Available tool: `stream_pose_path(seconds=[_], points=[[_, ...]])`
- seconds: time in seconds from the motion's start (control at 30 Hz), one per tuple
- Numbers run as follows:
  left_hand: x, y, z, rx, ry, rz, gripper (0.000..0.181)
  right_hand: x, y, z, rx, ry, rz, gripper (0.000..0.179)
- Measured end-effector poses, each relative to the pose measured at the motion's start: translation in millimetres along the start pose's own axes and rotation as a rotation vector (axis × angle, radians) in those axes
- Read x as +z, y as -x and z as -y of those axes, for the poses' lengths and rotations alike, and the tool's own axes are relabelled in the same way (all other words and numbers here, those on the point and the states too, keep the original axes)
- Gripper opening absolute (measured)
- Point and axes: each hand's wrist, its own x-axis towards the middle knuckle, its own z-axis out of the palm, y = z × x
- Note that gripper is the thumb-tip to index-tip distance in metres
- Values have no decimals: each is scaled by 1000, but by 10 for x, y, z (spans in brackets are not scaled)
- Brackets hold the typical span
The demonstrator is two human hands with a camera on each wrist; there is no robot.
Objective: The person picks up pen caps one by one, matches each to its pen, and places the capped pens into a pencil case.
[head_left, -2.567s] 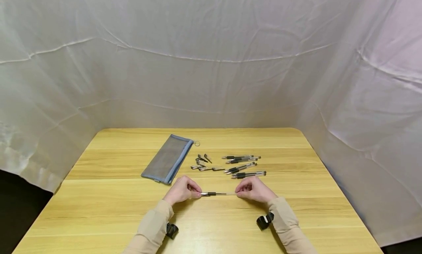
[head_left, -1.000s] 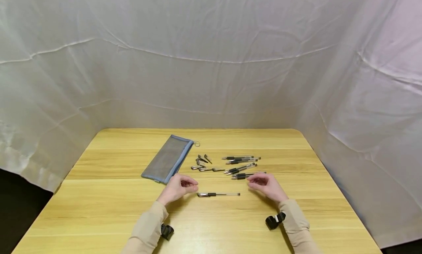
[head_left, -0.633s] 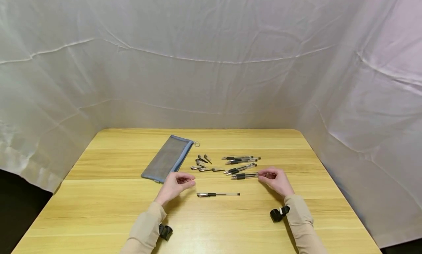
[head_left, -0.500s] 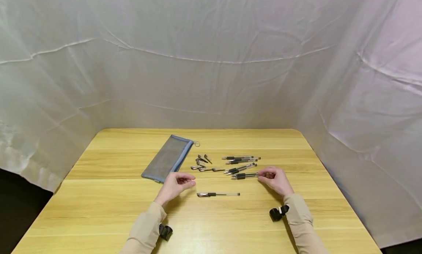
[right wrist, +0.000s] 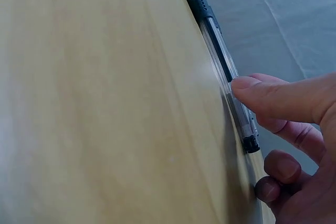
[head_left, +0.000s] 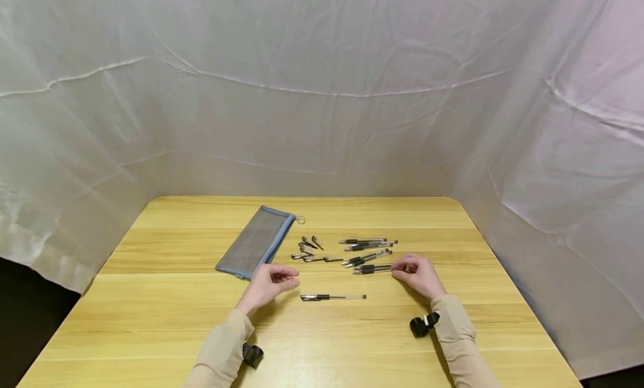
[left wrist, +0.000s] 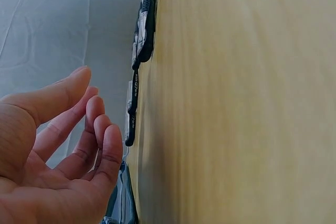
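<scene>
My right hand pinches the clear rear barrel of an uncapped gel pen between thumb and index finger. That pen lies on the table in the nearest pair of pens, its black grip pointing left. My left hand hovers left of a capped gel pen, fingers loosely bent and holding nothing. The capped pen lies flat across the table between both hands, cap at its left end. In the left wrist view the left thumb and fingertips are apart.
Several loose black-and-clear pen caps lie behind the capped pen. More uncapped gel pens lie to their right. A blue-edged mesh pouch with a ring rests behind my left hand. Cloth hangs around the wooden table.
Both hands have let go of the gel pen they held by its ends. The left drew slightly left; the right went right and back to another gel pen and took hold of it.
</scene>
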Motion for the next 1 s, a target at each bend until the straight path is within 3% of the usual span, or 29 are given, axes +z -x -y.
stream_pose_path(seconds=[1.0], points=[[0,4,3,-16,17,17,26,32,-73,19,-39,103,45,13]])
